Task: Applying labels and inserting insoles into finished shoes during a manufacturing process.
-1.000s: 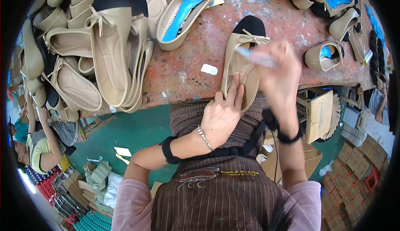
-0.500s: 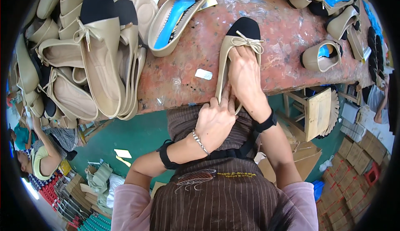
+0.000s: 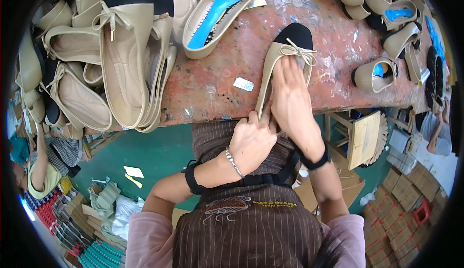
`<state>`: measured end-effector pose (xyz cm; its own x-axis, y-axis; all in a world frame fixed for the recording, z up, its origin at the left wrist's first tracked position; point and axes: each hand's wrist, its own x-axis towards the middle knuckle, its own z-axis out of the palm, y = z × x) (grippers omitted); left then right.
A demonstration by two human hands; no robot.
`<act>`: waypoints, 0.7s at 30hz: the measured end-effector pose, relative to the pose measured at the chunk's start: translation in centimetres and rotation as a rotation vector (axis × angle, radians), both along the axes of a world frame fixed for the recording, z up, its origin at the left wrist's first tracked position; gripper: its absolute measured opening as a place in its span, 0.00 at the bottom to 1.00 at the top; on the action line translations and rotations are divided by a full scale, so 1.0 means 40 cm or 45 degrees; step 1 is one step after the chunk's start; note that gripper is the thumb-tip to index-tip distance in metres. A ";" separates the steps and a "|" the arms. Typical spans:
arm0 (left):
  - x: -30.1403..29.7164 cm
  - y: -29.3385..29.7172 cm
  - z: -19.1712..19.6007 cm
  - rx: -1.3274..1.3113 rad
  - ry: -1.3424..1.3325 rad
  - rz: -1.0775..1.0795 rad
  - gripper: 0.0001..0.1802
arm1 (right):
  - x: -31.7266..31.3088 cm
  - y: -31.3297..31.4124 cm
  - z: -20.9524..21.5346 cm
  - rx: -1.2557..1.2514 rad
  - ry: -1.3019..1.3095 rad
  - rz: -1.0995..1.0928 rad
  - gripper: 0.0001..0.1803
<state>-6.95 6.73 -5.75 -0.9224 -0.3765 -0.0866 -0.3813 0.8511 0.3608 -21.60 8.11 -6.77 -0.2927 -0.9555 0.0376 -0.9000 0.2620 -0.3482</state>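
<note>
A beige ballet flat (image 3: 265, 82) with a black toe cap and a thin bow lies at the table's near edge, its toe pointing away from me. My right hand (image 3: 292, 99) reaches inside it, the fingers stretched toward the toe just below the bow; their tips are partly hidden. At the heel, my left hand (image 3: 252, 140) is closed on the shoe's back rim, with bent fingers. The two hands nearly touch there. A small white label (image 3: 243, 84) lies on the table left of the shoe.
Many beige flats (image 3: 126, 70) are piled at the left of the worn red table (image 3: 217, 94). Another flat (image 3: 212, 21) with a blue strip inside lies beyond the label. More shoes (image 3: 376, 74) stand at the right. A wooden stool (image 3: 363, 140) is below the table edge.
My right hand has drawn back slightly toward me inside the shoe, so more of its fingers show below the bow. My left hand stays at the heel. The whole view has shifted a little.
</note>
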 end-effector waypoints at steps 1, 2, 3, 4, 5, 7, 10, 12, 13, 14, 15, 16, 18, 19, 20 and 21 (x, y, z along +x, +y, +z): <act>-0.003 -0.002 0.003 0.001 0.003 0.008 0.18 | 0.013 0.029 0.001 -0.005 0.031 0.089 0.23; -0.004 -0.004 0.008 -0.001 -0.021 -0.013 0.15 | 0.022 0.042 0.005 -0.008 0.059 0.173 0.27; -0.004 -0.005 0.010 -0.003 -0.047 -0.035 0.13 | 0.020 0.044 0.012 0.126 -0.032 0.169 0.32; -0.002 -0.002 0.004 0.001 -0.048 -0.035 0.13 | 0.021 0.043 0.019 0.130 -0.033 0.169 0.32; 0.002 -0.002 -0.004 0.044 0.000 -0.009 0.11 | 0.025 0.040 0.025 0.113 -0.085 0.162 0.31; 0.009 -0.001 -0.007 0.088 0.043 0.012 0.09 | 0.032 0.046 0.029 0.096 -0.141 0.150 0.30; 0.006 -0.006 -0.005 0.034 0.070 -0.012 0.09 | 0.027 0.053 0.031 0.167 -0.262 0.191 0.31; 0.006 -0.005 -0.004 0.091 0.072 0.005 0.09 | 0.023 0.040 0.029 0.116 -0.190 0.198 0.33; 0.001 -0.006 -0.003 0.095 0.071 0.004 0.09 | 0.008 0.018 0.012 0.121 -0.179 0.129 0.33; 0.003 -0.008 0.003 0.083 0.094 0.042 0.10 | -0.001 -0.010 -0.015 0.121 -0.182 0.068 0.32; -0.006 -0.013 0.002 0.077 0.139 0.068 0.11 | -0.007 -0.028 -0.042 0.067 -0.087 0.042 0.32; -0.008 -0.015 -0.001 0.081 0.144 0.063 0.11 | -0.003 -0.027 -0.060 0.071 -0.082 0.037 0.32; 0.006 -0.014 -0.002 0.149 0.026 0.007 0.14 | 0.019 -0.037 -0.073 0.005 0.083 -0.003 0.32; 0.010 -0.010 0.001 0.146 0.017 0.017 0.14 | 0.020 -0.018 -0.058 0.036 0.087 0.034 0.28; 0.009 -0.011 0.003 0.156 -0.044 -0.042 0.16 | 0.026 -0.008 -0.055 0.032 0.087 0.034 0.28; 0.006 -0.013 0.005 0.166 -0.105 -0.101 0.18 | 0.030 0.001 -0.056 0.017 0.154 -0.006 0.28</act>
<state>-6.69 6.21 -5.55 -0.9365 -0.2837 -0.2063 -0.3477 0.8278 0.4404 -20.38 8.17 -9.01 -0.2911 -0.9548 0.0600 -0.9341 0.2701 -0.2334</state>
